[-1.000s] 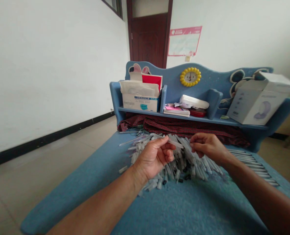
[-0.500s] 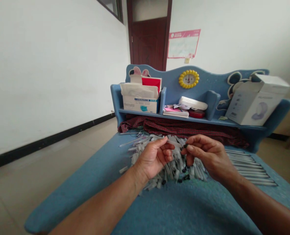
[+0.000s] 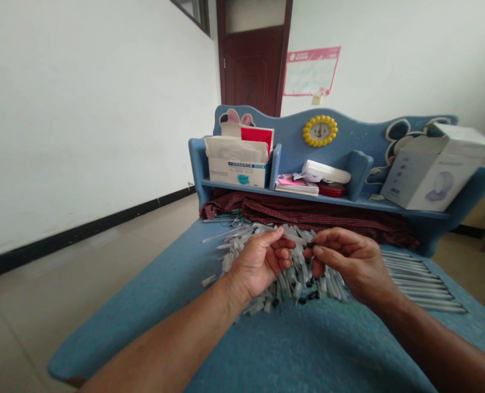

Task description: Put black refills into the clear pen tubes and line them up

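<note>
My left hand [image 3: 261, 265] pinches a clear plastic pen cap [image 3: 294, 237] between thumb and forefinger, its other fingers curled. My right hand [image 3: 355, 265] has a small black plug [image 3: 310, 245] at its fingertips, at the right end of the cap. Whether the plug sits inside the cap or only touches it, I cannot tell. Beneath both hands spreads a heap of clear caps [image 3: 285, 284], with several loose black plugs [image 3: 302, 301] at its near edge. To the right of my right hand lies a row of slim clear pens [image 3: 426, 284], side by side.
The blue table [image 3: 164, 305] has a raised back shelf holding a mask box [image 3: 236, 170], a stack of papers [image 3: 295, 187], a red case [image 3: 331, 189] and a white carton [image 3: 435, 172]. Checked dark red cloth [image 3: 308, 214] lies under the shelf, behind the heap.
The whole view has shifted slightly, so things sit a little further right. Both hands keep their hold, and the black plug has turned slightly at the cap's end.
</note>
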Tool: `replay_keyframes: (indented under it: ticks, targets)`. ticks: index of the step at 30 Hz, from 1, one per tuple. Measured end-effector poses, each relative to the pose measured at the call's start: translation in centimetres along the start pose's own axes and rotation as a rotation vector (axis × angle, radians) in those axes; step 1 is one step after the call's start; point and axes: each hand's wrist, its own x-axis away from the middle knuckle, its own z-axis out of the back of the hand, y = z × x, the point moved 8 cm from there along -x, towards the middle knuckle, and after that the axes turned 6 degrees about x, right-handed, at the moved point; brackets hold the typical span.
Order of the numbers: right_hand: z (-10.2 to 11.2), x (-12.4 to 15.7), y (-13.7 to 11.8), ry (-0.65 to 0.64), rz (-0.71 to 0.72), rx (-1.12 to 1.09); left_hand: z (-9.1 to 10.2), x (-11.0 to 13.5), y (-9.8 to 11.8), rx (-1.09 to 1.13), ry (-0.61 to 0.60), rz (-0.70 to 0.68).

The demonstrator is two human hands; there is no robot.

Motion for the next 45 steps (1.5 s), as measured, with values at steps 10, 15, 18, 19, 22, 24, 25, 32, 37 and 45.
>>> replay_keyframes:
  ticks: [10, 15, 18, 19, 22, 24, 25, 32, 37, 45]
  targets:
    - [-0.2, 0.1, -0.5, 0.009, 0.044, 0.071, -0.1, -0.1, 0.1, -0.034, -0.037, -0.027]
    - [0.0, 0.4, -1.3, 0.046, 0.166, 0.326, -0.1, 0.0, 0.2, -0.046, -0.027, -0.037]
    - [0.1, 0.9, -2.7, 0.091, 0.339, 0.621, -0.2, 0.1, 0.4, -0.042, -0.023, -0.046]
    - [0.0, 1.1, -3.2, 0.101, 0.406, 0.717, -0.2, 0.1, 0.4, -0.044, -0.023, -0.050]
    - [-0.5, 1.5, -4.2, 0.107, 0.552, 0.916, -0.3, 0.2, 0.5, -0.053, -0.026, -0.060]
    - [-0.6, 1.6, -4.4, 0.108, 0.596, 0.976, -0.3, 0.2, 0.5, -0.061, -0.030, -0.064]
    - [-0.6, 1.6, -4.4, 0.113, 0.611, 0.993, -0.3, 0.2, 0.6, -0.066, -0.031, -0.068]
    - [-1.1, 2.0, -4.2, 0.105, 0.748, 1.165, -0.3, 0.1, 0.9, -0.099, -0.058, -0.119]
    - [-1.2, 2.0, -3.8, 0.089, 0.768, 1.236, -0.3, 0.1, 1.0, -0.119, -0.063, -0.140]
    - [-1.5, 2.1, -3.2, 0.042, 0.823, 1.334, -0.2, 0.2, 0.8, -0.107, -0.019, -0.120]
